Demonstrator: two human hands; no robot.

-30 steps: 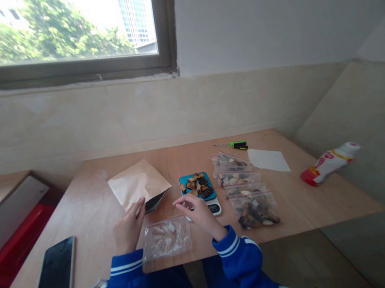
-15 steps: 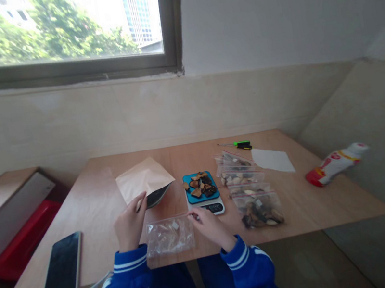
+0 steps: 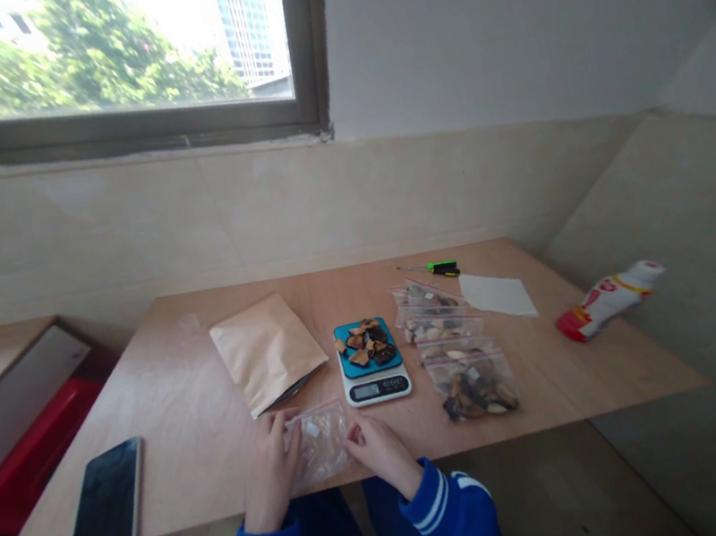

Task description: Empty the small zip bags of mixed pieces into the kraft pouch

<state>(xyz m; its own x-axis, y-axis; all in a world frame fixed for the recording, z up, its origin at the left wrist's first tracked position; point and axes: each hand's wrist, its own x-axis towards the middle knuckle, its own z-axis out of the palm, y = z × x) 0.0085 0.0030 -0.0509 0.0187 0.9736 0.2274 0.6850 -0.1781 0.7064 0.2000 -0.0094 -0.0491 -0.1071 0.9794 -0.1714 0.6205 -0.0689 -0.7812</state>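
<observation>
A clear zip-lock bag with a small white label lies at the table's front edge. My left hand has its fingers curled on the bag's upper left corner. At its right side, my right hand pinches the edge between thumb and fingers. Just beyond the bag stands a small kitchen scale with a blue top and a lit display; its figures are too small to read. Pieces of dried mushroom are heaped on it. A brown paper pouch lies flat to the left, its dark opening facing me.
Several filled zip-lock bags overlap right of the scale. Behind them lie screwdrivers and a white paper sheet. A red and white bottle is at the right, a phone with a cable at the left front edge.
My left hand has let go of the paper pouch, which now lies flat, and has come down to the clear bag. My right hand has moved slightly down along the bag's edge, uncovering the scale's display.
</observation>
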